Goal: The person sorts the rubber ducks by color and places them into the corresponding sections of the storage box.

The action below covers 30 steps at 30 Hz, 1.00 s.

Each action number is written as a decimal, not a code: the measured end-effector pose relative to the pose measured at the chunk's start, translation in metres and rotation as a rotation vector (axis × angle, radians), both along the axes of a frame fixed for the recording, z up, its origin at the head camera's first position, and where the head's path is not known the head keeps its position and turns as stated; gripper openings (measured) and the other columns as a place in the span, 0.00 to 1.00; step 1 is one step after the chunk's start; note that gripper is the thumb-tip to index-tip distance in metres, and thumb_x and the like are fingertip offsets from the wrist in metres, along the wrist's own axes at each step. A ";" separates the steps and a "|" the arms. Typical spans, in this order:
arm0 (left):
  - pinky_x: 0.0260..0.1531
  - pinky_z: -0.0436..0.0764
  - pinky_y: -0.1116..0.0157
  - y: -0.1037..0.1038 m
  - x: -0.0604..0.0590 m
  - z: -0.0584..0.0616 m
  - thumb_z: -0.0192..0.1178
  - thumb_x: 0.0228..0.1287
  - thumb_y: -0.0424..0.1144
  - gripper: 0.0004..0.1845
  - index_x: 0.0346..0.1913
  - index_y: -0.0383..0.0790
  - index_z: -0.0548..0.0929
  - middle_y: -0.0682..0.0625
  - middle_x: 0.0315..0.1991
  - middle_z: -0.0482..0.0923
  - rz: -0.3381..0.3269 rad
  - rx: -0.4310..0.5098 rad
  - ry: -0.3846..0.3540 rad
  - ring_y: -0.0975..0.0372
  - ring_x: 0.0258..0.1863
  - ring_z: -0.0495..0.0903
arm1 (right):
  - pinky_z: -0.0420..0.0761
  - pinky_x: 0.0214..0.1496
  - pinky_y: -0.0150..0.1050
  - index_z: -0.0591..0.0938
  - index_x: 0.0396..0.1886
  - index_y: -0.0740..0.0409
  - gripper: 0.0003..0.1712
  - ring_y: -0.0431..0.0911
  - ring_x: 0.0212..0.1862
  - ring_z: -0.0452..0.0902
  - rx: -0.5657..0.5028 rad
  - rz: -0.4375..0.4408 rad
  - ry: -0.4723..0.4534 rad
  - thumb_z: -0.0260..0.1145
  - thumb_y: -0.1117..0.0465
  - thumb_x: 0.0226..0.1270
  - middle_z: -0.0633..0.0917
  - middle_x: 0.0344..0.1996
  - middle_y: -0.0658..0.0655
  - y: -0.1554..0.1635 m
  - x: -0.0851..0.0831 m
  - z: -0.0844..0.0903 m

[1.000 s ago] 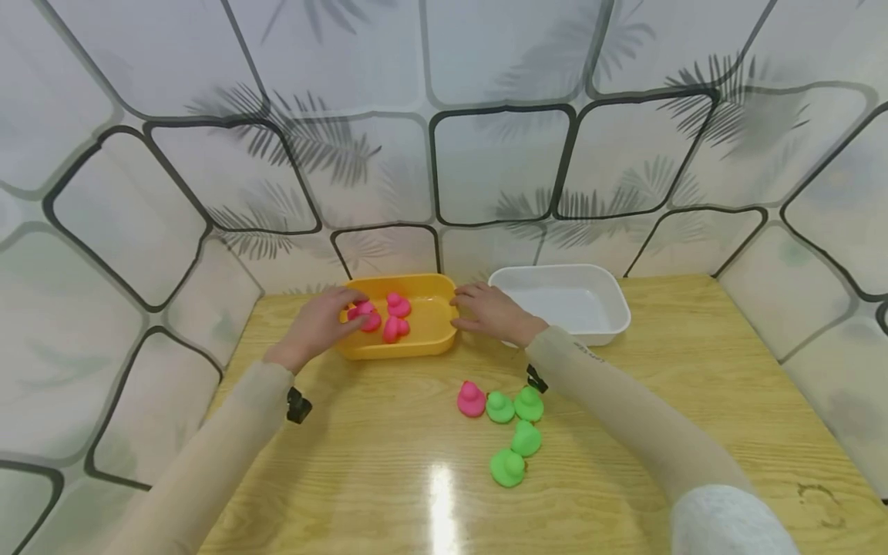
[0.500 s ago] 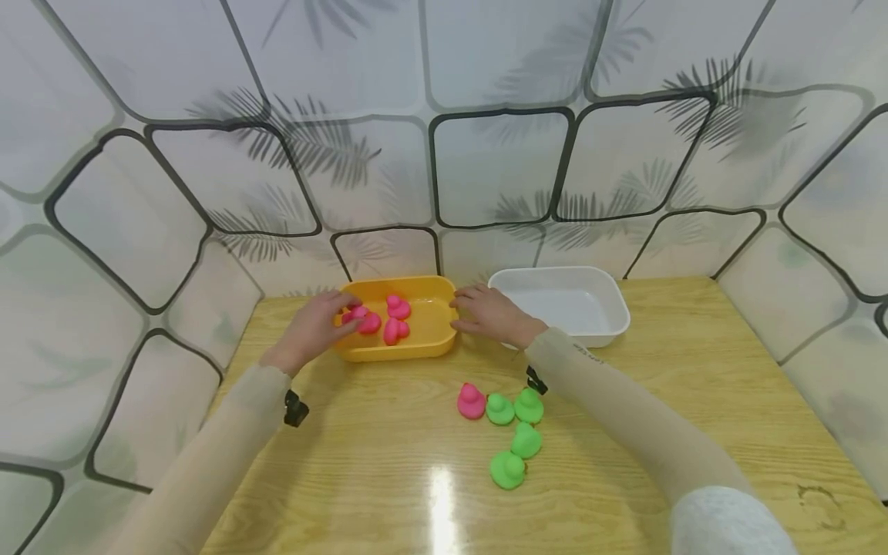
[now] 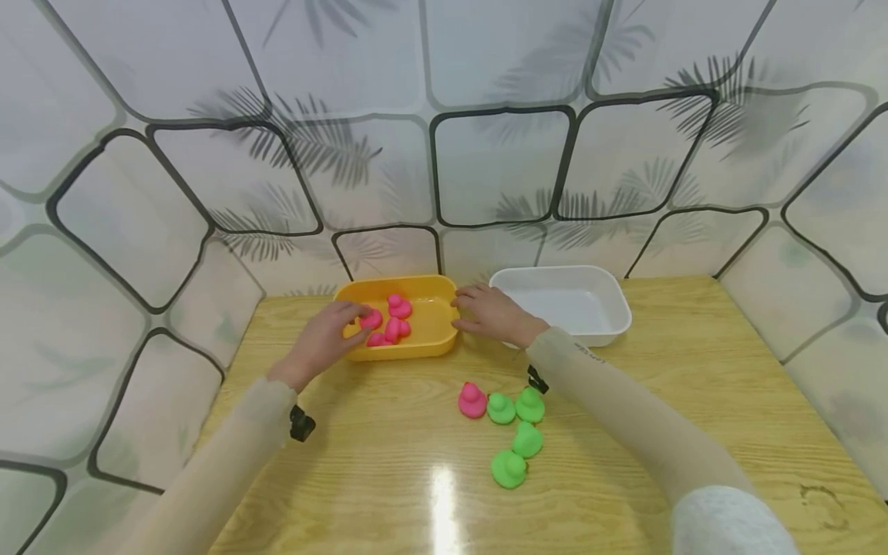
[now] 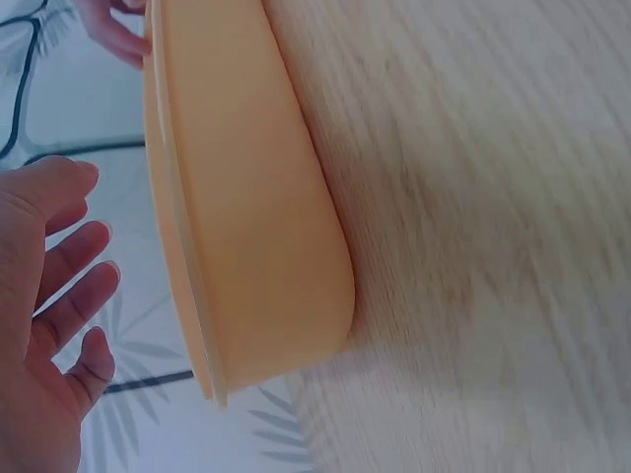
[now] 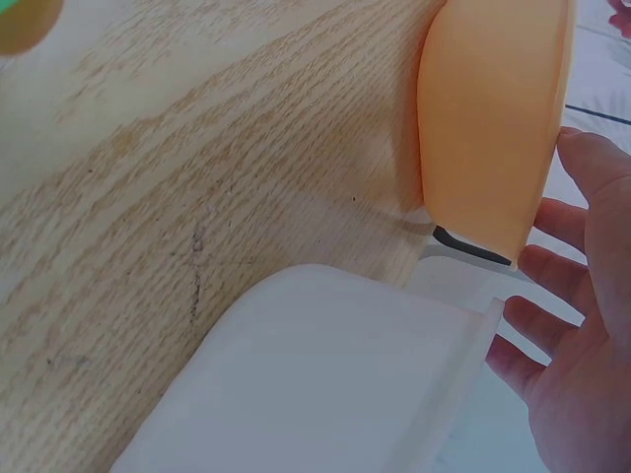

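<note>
Resting, fingers slack, left hand [image 3: 321,343] and right hand [image 3: 494,313] flanking unlabelled orange tub [image 3: 430,348].

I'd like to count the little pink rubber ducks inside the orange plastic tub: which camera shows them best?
The head view: it looks down into the orange plastic tub at the pink rubber ducks. Both wrist views show only the tub's outer wall, no ducks inside.

Left hand [image 3: 324,341] fingers relaxed, spread, holding nothing. Right hand [image 3: 491,313] fingers straight, loosely spread. Both arms extended forward, beige sleeves.
</note>
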<state>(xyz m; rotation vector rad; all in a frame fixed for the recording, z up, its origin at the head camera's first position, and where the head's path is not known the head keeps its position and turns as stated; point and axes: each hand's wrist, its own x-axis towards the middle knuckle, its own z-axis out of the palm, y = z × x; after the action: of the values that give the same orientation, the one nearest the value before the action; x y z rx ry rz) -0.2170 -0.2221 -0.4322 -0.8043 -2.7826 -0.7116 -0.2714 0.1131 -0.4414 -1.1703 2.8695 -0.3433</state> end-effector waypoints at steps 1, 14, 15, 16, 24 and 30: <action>0.51 0.83 0.48 0.002 0.002 -0.001 0.73 0.65 0.34 0.15 0.52 0.34 0.86 0.39 0.49 0.84 -0.013 0.004 0.016 0.46 0.46 0.83 | 0.69 0.73 0.57 0.80 0.67 0.64 0.28 0.62 0.70 0.70 0.000 -0.001 -0.002 0.63 0.48 0.79 0.76 0.69 0.66 0.000 0.000 0.000; 0.47 0.83 0.54 0.035 0.033 -0.006 0.75 0.61 0.33 0.13 0.47 0.37 0.87 0.45 0.43 0.82 -0.197 0.060 0.143 0.53 0.43 0.80 | 0.70 0.72 0.58 0.80 0.66 0.64 0.28 0.62 0.69 0.71 -0.010 0.003 0.003 0.63 0.48 0.79 0.77 0.68 0.66 0.002 0.000 -0.003; 0.47 0.84 0.54 0.038 0.035 -0.006 0.75 0.62 0.33 0.13 0.48 0.37 0.87 0.45 0.44 0.83 -0.204 0.063 0.135 0.53 0.43 0.80 | 0.70 0.72 0.58 0.80 0.66 0.63 0.28 0.62 0.69 0.71 -0.009 0.003 0.005 0.63 0.48 0.79 0.77 0.68 0.66 0.002 0.000 -0.003; 0.47 0.84 0.55 0.040 0.038 -0.006 0.75 0.62 0.34 0.13 0.48 0.37 0.87 0.46 0.44 0.83 -0.210 0.061 0.130 0.53 0.43 0.81 | 0.70 0.72 0.57 0.80 0.66 0.63 0.28 0.62 0.69 0.71 -0.007 0.003 0.007 0.63 0.48 0.79 0.77 0.68 0.66 0.002 0.000 -0.003; 0.47 0.85 0.58 0.064 0.055 -0.014 0.75 0.63 0.37 0.15 0.52 0.40 0.87 0.49 0.48 0.85 -0.259 0.035 0.071 0.56 0.44 0.83 | 0.70 0.72 0.57 0.81 0.65 0.64 0.27 0.62 0.69 0.72 -0.013 0.011 0.016 0.64 0.49 0.78 0.78 0.67 0.66 0.002 0.000 -0.001; 0.50 0.84 0.59 0.085 0.064 -0.025 0.72 0.67 0.39 0.15 0.54 0.39 0.87 0.50 0.50 0.85 -0.299 -0.005 -0.017 0.58 0.48 0.83 | 0.70 0.72 0.57 0.81 0.65 0.65 0.27 0.62 0.69 0.72 -0.020 0.016 0.023 0.64 0.49 0.78 0.78 0.67 0.66 0.001 0.000 0.000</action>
<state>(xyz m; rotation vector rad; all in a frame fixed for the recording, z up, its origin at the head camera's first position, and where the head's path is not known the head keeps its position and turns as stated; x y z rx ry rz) -0.1533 -0.1371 -0.4570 -1.2381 -2.7081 -0.7590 -0.2718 0.1144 -0.4413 -1.2071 2.8815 -0.3607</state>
